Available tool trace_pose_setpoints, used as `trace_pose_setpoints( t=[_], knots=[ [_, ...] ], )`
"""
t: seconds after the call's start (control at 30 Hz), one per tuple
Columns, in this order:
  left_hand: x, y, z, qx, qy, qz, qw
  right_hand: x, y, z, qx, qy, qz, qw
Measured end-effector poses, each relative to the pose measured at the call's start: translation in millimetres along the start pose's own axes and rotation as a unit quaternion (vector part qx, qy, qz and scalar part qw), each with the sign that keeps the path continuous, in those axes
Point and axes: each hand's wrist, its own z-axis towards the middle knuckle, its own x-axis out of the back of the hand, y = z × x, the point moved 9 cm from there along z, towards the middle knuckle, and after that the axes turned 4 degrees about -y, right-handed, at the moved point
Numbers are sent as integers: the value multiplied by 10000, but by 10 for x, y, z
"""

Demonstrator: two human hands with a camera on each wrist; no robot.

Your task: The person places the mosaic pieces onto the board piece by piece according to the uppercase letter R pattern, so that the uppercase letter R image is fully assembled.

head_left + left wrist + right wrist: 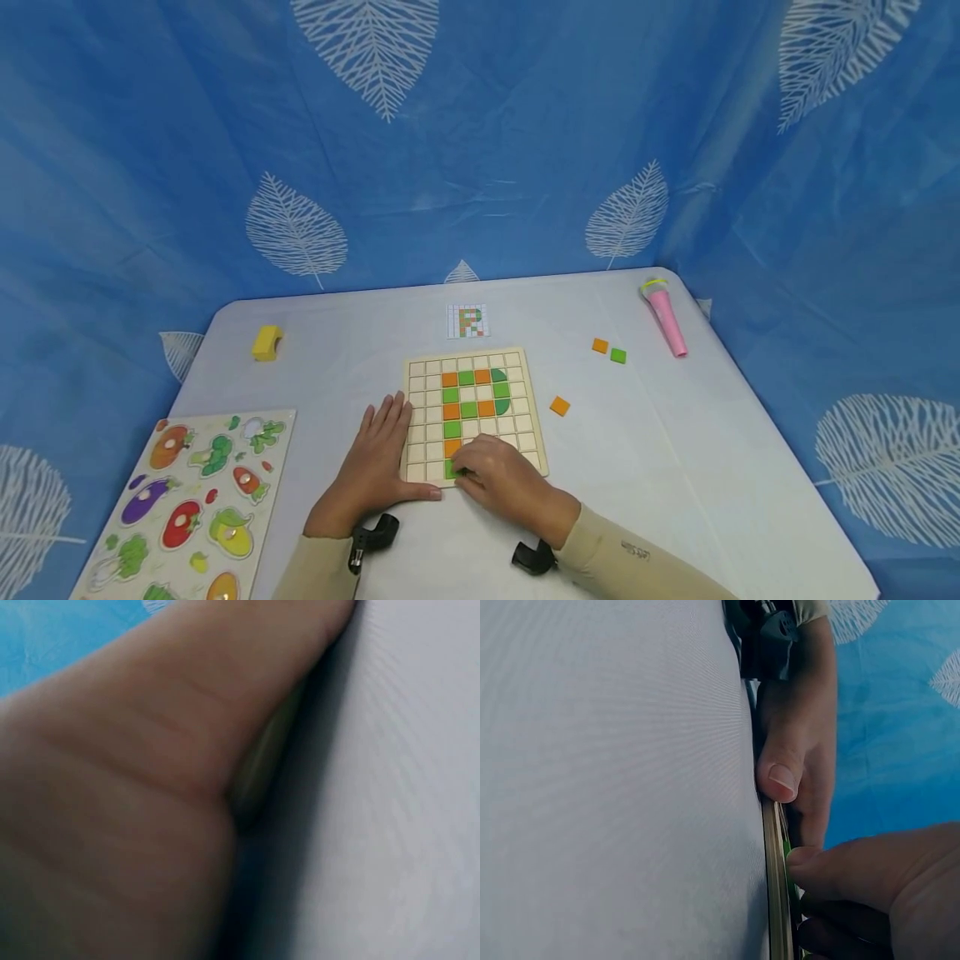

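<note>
A wooden grid board [534, 417] lies in the middle of the table, with orange, green and dark green tiles set in a P-like shape. My left hand [378, 467] rests at the board's left side, fingers spread and thumb along the near edge. At the lower end of the tile column, my right hand [498, 479] pinches a green square tile [449, 468] low over the board, partly covered by the fingers. Seen from the right wrist, the right thumb [840, 870] is at green just above the board's edge [775, 900], near the left thumb [780, 776].
A small pattern card [468, 321] lies beyond the board. To the right are loose orange tiles [559, 406], a green tile [618, 356] and a pink toy microphone [667, 321]. A vegetable puzzle board [281, 442] and a yellow arch block [266, 342] sit on the left.
</note>
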Motion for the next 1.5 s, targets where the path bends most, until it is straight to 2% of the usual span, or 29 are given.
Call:
trace_pose_setpoints(
  t=[0.23,0.6,0.9,1.1,1.4,1.5],
  knots=[
    [12,13,-5,-16,-4,19,10000,3,4,-14,82,47,113,9999],
    [4,10,-3,49,-59,27,10000,55,56,-29,-2,89,490,9988],
    [17,13,3,28,-29,7,10000,220,161,-28,-41,273,342,9990],
    [15,12,-1,54,-58,-23,10000,403,354,-81,-208,468,198,9985],
    [20,12,-1,55,-8,7,10000,757,708,-209,-416,1070,-24,9934],
    [7,4,1,60,-19,39,10000,861,816,-252,-597,1195,-79,9910]
  ],
)
